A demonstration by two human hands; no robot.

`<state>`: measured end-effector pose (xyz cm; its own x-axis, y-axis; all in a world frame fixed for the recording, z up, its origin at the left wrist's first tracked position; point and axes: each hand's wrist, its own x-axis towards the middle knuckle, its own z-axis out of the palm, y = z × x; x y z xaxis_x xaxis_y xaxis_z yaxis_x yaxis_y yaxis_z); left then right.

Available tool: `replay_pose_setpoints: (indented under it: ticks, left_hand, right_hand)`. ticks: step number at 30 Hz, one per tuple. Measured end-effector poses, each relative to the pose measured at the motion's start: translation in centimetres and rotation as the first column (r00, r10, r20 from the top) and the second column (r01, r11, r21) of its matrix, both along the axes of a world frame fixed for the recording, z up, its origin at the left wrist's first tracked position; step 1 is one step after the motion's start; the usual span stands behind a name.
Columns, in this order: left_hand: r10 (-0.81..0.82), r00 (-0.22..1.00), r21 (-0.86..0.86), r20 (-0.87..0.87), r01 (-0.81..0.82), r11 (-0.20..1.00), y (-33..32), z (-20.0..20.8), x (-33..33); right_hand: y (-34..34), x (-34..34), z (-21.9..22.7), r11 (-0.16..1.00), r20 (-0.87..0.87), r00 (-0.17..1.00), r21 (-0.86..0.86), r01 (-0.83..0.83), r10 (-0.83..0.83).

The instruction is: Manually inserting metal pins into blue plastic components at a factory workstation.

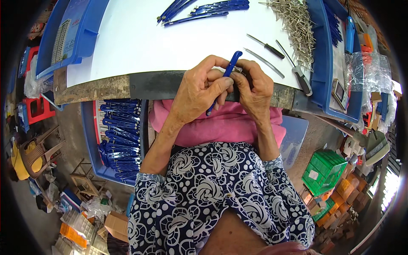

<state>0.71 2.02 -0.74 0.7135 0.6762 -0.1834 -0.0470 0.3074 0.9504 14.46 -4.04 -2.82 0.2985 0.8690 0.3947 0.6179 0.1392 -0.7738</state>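
Note:
A slim blue handle-like piece with a rounded end is held at a slant over the table's near edge. My left hand is closed round it, thumb along its side, and its lower end shows below the fingers. My right hand is closed beside the upper part, thumb and fingertips pinched together close against the piece. Whatever sits between those right fingertips is too small and hidden to name. Similar blue pieces lie farther off on the white sheet.
Silver metal parts are heaped at the far right, near a screwdriver, a smaller screwdriver and a thin metal strip. Blue bins flank the table; another blue bin below left holds many blue pieces. Pink cloth covers my lap.

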Motion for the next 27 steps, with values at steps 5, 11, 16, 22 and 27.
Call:
replay_pose_setpoints:
  ticks: [5,11,16,22,27]
  left_hand:
    - [0.003,0.999,-0.017,0.037,-0.002,1.000,0.16,-0.34,-0.16]
    - [-0.040,0.998,-0.026,0.051,0.041,0.999,0.44,-0.25,-0.38]
    - [-0.018,0.995,-0.065,0.099,0.025,0.998,0.40,-0.41,-0.44]
    - [-0.039,0.996,-0.062,0.085,0.045,0.997,0.82,-0.41,-0.37]
    - [-0.048,0.993,-0.025,0.104,0.051,0.998,0.56,-0.76,0.00]
  right_hand:
    - [-0.09,-0.11,0.47,0.996,-0.042,0.999,-0.087,0.002,-0.006]
    - [-0.17,-0.16,0.21,0.999,-0.051,0.998,-0.032,0.031,-0.032]
    - [-0.19,-0.12,0.17,0.998,-0.028,0.999,-0.060,0.023,-0.025]
    - [-0.14,-0.09,0.25,0.995,-0.035,0.998,-0.085,0.043,-0.046]
    - [-0.37,0.24,-0.16,0.996,-0.079,0.995,-0.076,0.046,-0.052]
